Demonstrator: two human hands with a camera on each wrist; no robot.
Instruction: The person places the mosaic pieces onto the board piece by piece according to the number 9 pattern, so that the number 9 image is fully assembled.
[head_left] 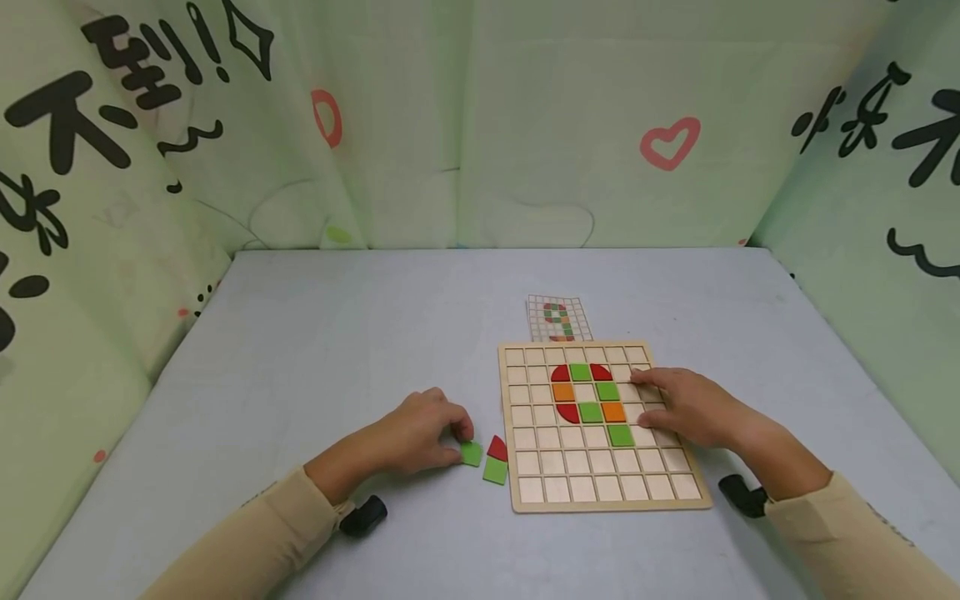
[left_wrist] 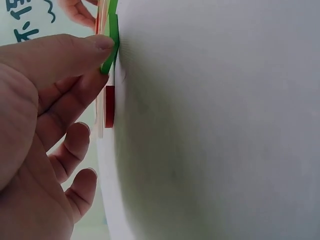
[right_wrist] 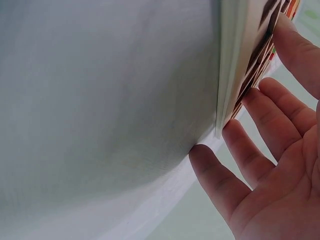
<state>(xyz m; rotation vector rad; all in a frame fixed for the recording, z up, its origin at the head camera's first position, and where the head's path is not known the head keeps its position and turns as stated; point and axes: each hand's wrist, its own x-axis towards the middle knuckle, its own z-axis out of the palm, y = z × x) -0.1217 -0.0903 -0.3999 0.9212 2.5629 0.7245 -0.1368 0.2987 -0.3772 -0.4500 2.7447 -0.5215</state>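
My left hand [head_left: 423, 433] pinches a green square tile [head_left: 471, 454] between thumb and finger, left of the wooden grid board [head_left: 611, 506]. In the left wrist view, the green tile [left_wrist: 114, 37] stands tilted at the thumb tip. Beside it on the table lie a red curved-edged piece [head_left: 497, 448] and another green square [head_left: 495, 472]. On the board's right side rests my right hand [head_left: 701, 408], fingers spread, with its thumb and fingertips on the grid. Red rounded pieces, orange squares [head_left: 613, 412] and green squares [head_left: 620, 435] fill several cells, forming a loop with a tail.
Behind the board lies a gridded pattern card [head_left: 537, 315], its near end covered by the board. The white table [head_left: 360, 333] is enclosed by a pale green curtain [head_left: 555, 100] with black characters and red hearts. A black device [head_left: 363, 517] is strapped at each wrist.
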